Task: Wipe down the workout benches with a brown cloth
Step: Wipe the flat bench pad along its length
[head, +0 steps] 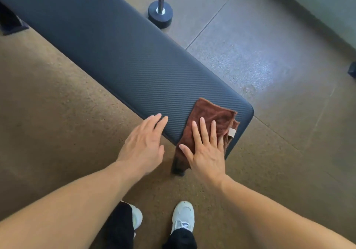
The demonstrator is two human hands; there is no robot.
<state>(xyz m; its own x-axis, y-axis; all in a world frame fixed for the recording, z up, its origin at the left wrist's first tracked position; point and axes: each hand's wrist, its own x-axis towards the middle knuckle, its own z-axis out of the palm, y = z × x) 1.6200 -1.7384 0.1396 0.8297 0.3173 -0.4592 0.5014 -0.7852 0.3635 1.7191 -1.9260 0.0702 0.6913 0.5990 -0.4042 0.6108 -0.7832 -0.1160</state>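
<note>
Brown terry cloth point(211, 121), folded, lies on the near end of the bench pad, lower centre of the frame, w/ one corner drooping off the near edge. Only one view, head cam, looking down.

Right hand point(205, 152) lies flat on the cloth, fingers straight and spread, pressing it to the pad, not gripping. Left hand point(143, 143) is released too: fingers straight, tips resting on or just over the pad's near edge beside the cloth, holding nothing.

Workout bench point(115, 56) runs diagonally from upper left to lower centre; dark ribbed vinyl pad, most of its length beyond the cloth. A dumbbell point(160, 2) stands on the floor point(269, 75) at top centre, well apart. Shoes at bottom centre.

Handling, as a guess: cloth is light, soft, floppy, so it'll bunch if pushed by one corner. Best kept under a flat palm over its middle, folds stacked, w/ steady downward pressure. Ribbed vinyl likely gives some drag; long strokes along the pad should suit. Tag sits at the cloth's right edge.
</note>
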